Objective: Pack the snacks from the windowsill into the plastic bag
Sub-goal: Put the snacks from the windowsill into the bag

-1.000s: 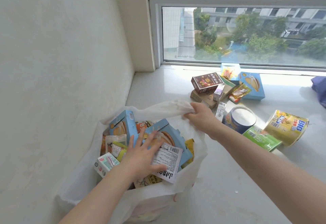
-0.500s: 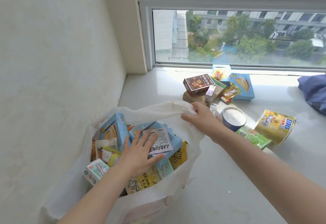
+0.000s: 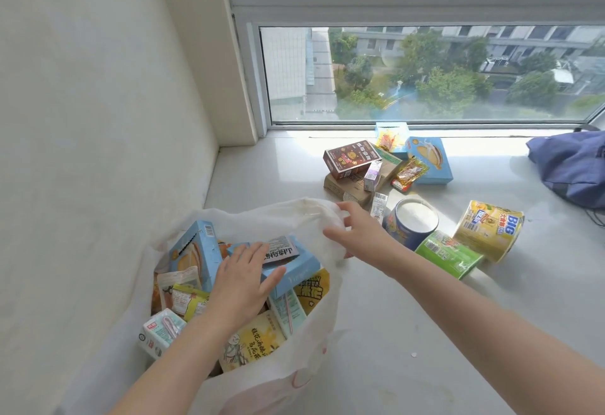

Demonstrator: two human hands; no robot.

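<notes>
A white plastic bag (image 3: 262, 218) stands open at the left of the windowsill (image 3: 409, 323), stuffed with snack boxes and packets. My left hand (image 3: 242, 279) presses flat on a light blue box (image 3: 296, 269) lying on top inside the bag. My right hand (image 3: 358, 234) hovers at the bag's right rim, fingers loosely spread, touching the plastic without a clear grip. Loose snacks lie further right: a brown box (image 3: 352, 157), a blue box (image 3: 429, 159), a blue tin (image 3: 414, 221), a yellow tin (image 3: 491, 229) and a green packet (image 3: 448, 254).
A white wall closes the left side right beside the bag. The window (image 3: 425, 74) runs along the back. A dark blue cloth bag (image 3: 573, 169) lies at the far right of the sill. A flat cardboard box (image 3: 345, 185) sits under the brown box.
My right hand has let go of the bag's rim and opened its fingers. My left hand has pushed the blue box and labelled packet further back into the bag.
</notes>
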